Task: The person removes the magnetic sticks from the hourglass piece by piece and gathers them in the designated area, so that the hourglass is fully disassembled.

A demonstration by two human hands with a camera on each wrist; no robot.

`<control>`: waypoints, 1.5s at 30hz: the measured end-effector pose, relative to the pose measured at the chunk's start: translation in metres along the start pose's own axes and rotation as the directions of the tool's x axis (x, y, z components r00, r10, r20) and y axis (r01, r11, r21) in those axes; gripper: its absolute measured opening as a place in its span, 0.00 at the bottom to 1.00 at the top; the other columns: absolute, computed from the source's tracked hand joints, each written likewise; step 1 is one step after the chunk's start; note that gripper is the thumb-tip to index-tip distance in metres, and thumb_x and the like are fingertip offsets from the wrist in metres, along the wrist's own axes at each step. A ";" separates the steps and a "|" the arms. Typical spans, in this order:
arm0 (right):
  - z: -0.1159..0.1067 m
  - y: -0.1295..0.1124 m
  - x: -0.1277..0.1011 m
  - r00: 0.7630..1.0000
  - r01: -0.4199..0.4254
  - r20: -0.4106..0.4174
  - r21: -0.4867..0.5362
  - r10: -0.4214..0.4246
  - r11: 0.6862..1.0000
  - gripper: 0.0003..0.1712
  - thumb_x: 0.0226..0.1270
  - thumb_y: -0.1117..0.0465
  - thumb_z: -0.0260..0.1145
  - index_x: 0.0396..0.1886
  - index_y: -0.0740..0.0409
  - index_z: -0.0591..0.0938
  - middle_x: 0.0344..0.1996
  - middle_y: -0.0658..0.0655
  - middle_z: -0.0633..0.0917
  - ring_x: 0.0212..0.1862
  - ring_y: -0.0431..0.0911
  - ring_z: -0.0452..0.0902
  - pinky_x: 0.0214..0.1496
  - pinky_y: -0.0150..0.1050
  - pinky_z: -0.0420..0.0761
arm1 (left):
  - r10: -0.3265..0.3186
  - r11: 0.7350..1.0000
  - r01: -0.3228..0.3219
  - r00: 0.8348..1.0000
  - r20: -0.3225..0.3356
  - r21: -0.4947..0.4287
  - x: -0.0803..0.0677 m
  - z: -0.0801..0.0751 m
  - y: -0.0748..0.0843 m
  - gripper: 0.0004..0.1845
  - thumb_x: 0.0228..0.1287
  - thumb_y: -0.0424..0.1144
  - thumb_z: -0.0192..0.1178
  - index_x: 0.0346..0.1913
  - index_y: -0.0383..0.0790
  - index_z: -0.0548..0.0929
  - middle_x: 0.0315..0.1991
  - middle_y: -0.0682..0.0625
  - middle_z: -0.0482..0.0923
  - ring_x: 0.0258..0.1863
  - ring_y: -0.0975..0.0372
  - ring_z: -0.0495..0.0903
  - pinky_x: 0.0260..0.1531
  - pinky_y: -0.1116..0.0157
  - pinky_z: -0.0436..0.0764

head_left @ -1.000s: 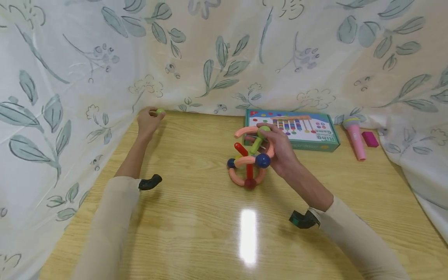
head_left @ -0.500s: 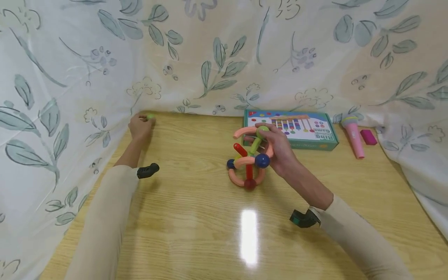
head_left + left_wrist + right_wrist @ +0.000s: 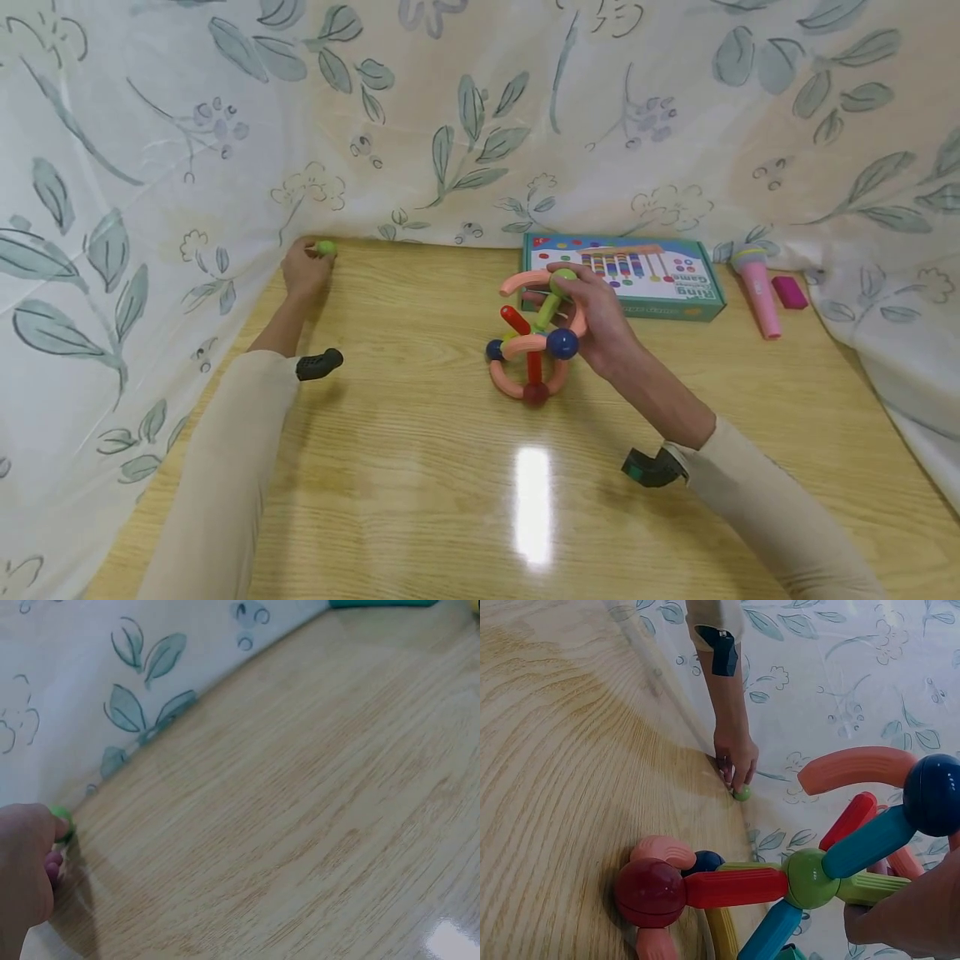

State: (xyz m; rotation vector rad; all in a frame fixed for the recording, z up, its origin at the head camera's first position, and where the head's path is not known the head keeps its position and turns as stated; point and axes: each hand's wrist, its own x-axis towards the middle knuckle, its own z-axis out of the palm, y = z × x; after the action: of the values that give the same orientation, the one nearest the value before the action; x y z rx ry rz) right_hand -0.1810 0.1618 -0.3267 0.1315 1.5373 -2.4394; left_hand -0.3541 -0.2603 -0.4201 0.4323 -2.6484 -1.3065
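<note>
Leafy white curtain (image 3: 150, 167) hangs close round shiny wooden bench (image 3: 420, 467). Your left hand (image 3: 303, 268) pinches small green ball (image 3: 326, 247) at far corner, right by curtain. Loose pinch: ball may roll under cloth. Your right hand (image 3: 596, 312) grips colourful stick-and-ball toy (image 3: 534, 337), well apart, standing on bench. Hard squeeze may pop sticks off.

Open tabletop (image 3: 420, 433) near and centre; blocked far by curtain (image 3: 465, 125), right by toy structure (image 3: 534, 342) and box (image 3: 645, 283).
</note>
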 end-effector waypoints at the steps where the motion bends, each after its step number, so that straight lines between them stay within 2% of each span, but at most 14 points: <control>1: 0.000 0.000 0.000 1.000 0.001 0.002 -0.003 -0.001 1.000 0.20 0.71 0.59 0.50 0.60 0.59 0.64 0.53 0.60 0.73 0.57 0.57 0.71 0.63 0.49 0.61 | 0.008 1.000 -0.008 1.000 -0.002 0.013 0.001 0.000 -0.002 0.29 0.62 0.43 0.56 0.64 0.37 0.64 0.57 0.37 0.68 0.57 0.47 0.64 0.54 0.53 0.67; 5: 0.001 0.001 0.000 1.000 0.000 0.002 -0.014 0.000 1.000 0.22 0.70 0.60 0.51 0.61 0.59 0.64 0.53 0.61 0.74 0.56 0.56 0.72 0.62 0.48 0.62 | 0.041 0.999 -0.040 0.999 -0.027 0.019 0.002 0.001 -0.007 0.28 0.62 0.41 0.56 0.63 0.35 0.65 0.54 0.36 0.69 0.52 0.48 0.68 0.51 0.54 0.69; 11: 0.002 0.001 0.000 1.000 0.001 -0.002 -0.001 -0.001 1.000 0.21 0.71 0.59 0.50 0.60 0.59 0.64 0.54 0.62 0.73 0.56 0.57 0.72 0.61 0.48 0.62 | 0.065 0.998 -0.066 0.997 -0.032 -0.018 0.003 0.004 -0.010 0.29 0.60 0.39 0.58 0.63 0.33 0.64 0.50 0.37 0.69 0.48 0.52 0.68 0.47 0.57 0.71; 17: 0.003 0.000 0.000 1.000 -0.006 -0.003 0.003 0.006 1.000 0.23 0.71 0.60 0.50 0.63 0.60 0.62 0.53 0.61 0.74 0.57 0.58 0.70 0.62 0.49 0.61 | 0.085 0.996 -0.085 0.996 0.003 -0.012 -0.003 0.001 -0.010 0.33 0.58 0.37 0.60 0.64 0.31 0.60 0.52 0.34 0.68 0.48 0.49 0.71 0.49 0.55 0.71; 22: 0.003 -0.001 0.001 1.000 -0.008 -0.029 0.002 0.008 1.000 0.21 0.69 0.59 0.53 0.60 0.58 0.65 0.47 0.60 0.80 0.51 0.55 0.76 0.50 0.43 0.66 | 0.073 0.997 -0.071 0.994 0.083 -0.026 -0.015 -0.001 -0.002 0.38 0.59 0.40 0.59 0.67 0.31 0.52 0.54 0.33 0.66 0.50 0.48 0.72 0.52 0.54 0.70; 25: 0.002 -0.001 0.001 1.000 -0.005 -0.027 0.004 0.005 1.000 0.20 0.70 0.59 0.52 0.59 0.58 0.66 0.49 0.60 0.79 0.51 0.55 0.76 0.51 0.43 0.66 | 0.064 0.998 -0.062 0.991 0.117 -0.018 -0.022 0.000 0.001 0.40 0.59 0.40 0.58 0.67 0.30 0.49 0.55 0.33 0.64 0.51 0.48 0.69 0.52 0.54 0.69; 28: 0.002 -0.001 0.001 1.000 -0.004 -0.005 0.007 0.004 1.000 0.19 0.71 0.59 0.50 0.59 0.58 0.65 0.53 0.60 0.74 0.55 0.56 0.73 0.60 0.47 0.63 | 0.057 0.998 -0.057 0.991 0.121 0.001 -0.025 0.000 0.001 0.39 0.59 0.40 0.59 0.66 0.28 0.51 0.54 0.33 0.63 0.51 0.48 0.67 0.52 0.53 0.69; 30: 0.002 -0.001 0.001 1.000 -0.006 -0.004 0.007 0.006 1.000 0.19 0.71 0.59 0.50 0.59 0.57 0.65 0.55 0.60 0.72 0.56 0.56 0.72 0.62 0.48 0.62 | 0.049 0.998 -0.052 0.991 0.124 0.021 -0.027 -0.001 0.001 0.38 0.59 0.40 0.59 0.65 0.28 0.52 0.54 0.34 0.63 0.51 0.48 0.67 0.52 0.54 0.69; 37: 0.003 0.000 0.002 1.000 -0.005 -0.015 -0.004 0.005 1.000 0.19 0.70 0.59 0.52 0.59 0.57 0.66 0.54 0.61 0.76 0.56 0.56 0.72 0.54 0.43 0.67 | 0.051 0.997 -0.057 0.990 0.133 0.045 -0.030 -0.001 0.004 0.37 0.59 0.41 0.58 0.64 0.27 0.52 0.54 0.33 0.61 0.50 0.48 0.66 0.51 0.54 0.68; 42: 0.003 -0.001 0.001 1.000 -0.007 -0.013 -0.004 0.007 1.000 0.22 0.71 0.59 0.51 0.62 0.59 0.63 0.54 0.61 0.75 0.56 0.57 0.72 0.58 0.45 0.65 | 0.022 1.000 -0.024 0.992 0.125 0.012 -0.027 -0.001 0.005 0.37 0.61 0.40 0.55 0.66 0.32 0.49 0.59 0.33 0.57 0.55 0.45 0.63 0.55 0.51 0.66; 45: 0.004 -0.001 0.001 1.000 -0.009 -0.012 -0.008 0.009 1.000 0.22 0.71 0.59 0.51 0.62 0.58 0.63 0.54 0.61 0.74 0.56 0.57 0.72 0.59 0.46 0.64 | -0.017 1.000 0.017 0.996 0.082 -0.007 -0.022 0.001 0.005 0.32 0.64 0.39 0.51 0.66 0.35 0.51 0.57 0.34 0.59 0.52 0.48 0.65 0.51 0.55 0.69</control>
State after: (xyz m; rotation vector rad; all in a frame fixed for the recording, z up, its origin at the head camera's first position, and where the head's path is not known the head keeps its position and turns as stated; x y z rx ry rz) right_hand -0.1821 0.1589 -0.3243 0.1512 1.5482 -2.4299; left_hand -0.3348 -0.2496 -0.4169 0.4096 -2.7108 -1.3679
